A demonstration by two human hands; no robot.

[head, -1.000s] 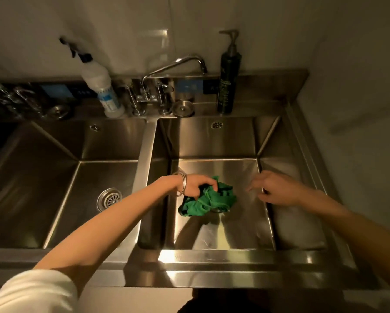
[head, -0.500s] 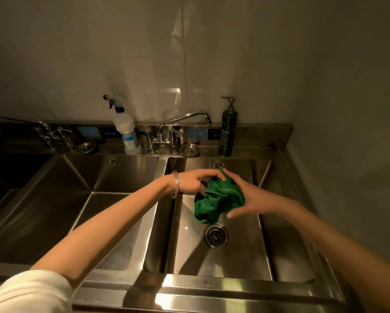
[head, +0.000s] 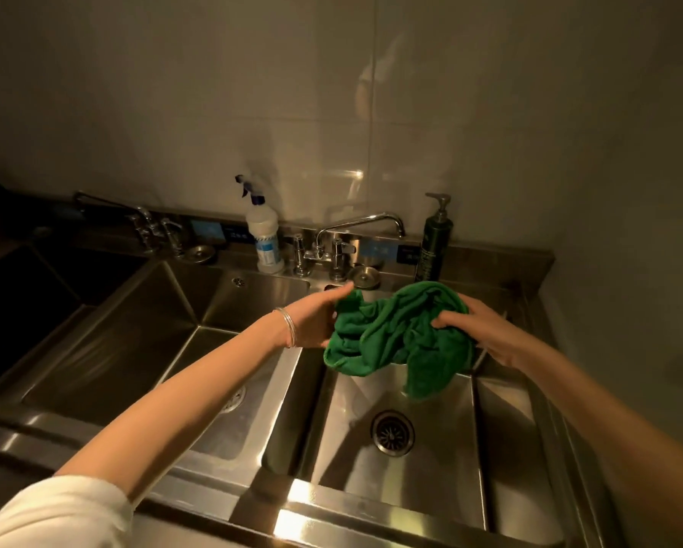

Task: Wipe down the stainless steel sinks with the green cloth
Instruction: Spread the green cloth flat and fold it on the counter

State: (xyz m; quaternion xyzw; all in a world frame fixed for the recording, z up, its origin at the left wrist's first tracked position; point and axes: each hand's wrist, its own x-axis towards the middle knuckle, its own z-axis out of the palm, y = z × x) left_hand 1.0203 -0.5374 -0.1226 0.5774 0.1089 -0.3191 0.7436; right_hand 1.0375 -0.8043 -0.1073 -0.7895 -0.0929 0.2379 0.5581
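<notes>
Green cloth (head: pixel 395 334), crumpled and held up in the air between both hands, hangs above the right sink basin (head: pixel 502 448); one corner droops down toward the drain (head: pixel 392 432) without reaching the steel floor. The left hand (head: pixel 318 320) holds the cloth's left edge, fingers extended along the fabric toward the back ledge and partly hidden behind it, so how tightly it grips cannot be told; thin silver bangles (head: pixel 289 327) circle that wrist, and a white sleeve (head: pixel 51 512) shows at the lower left. The right hand (head: pixel 478 330) has its fingers curled into the fabric on the right side, bunching it.

Stainless steel runs across the whole unit; the middle basin (head: pixel 142 342) lies left of the divider, with a darker basin (head: pixel 23 302) further left. On the back ledge stand a white spray bottle (head: pixel 264 241) with a blue-and-white label, its print too small to read, and a dark pump bottle (head: pixel 431 247) whose vertical lettering is likewise illegible; a swivel faucet (head: pixel 361 225) sits between them, and a second faucet (head: pixel 150 227) stands further left. Blue and dark label plates (head: pixel 375 251) on the backsplash carry characters that cannot be made out. Two round drain stoppers (head: pixel 365 276) rest on the ledge, one near each faucet.
</notes>
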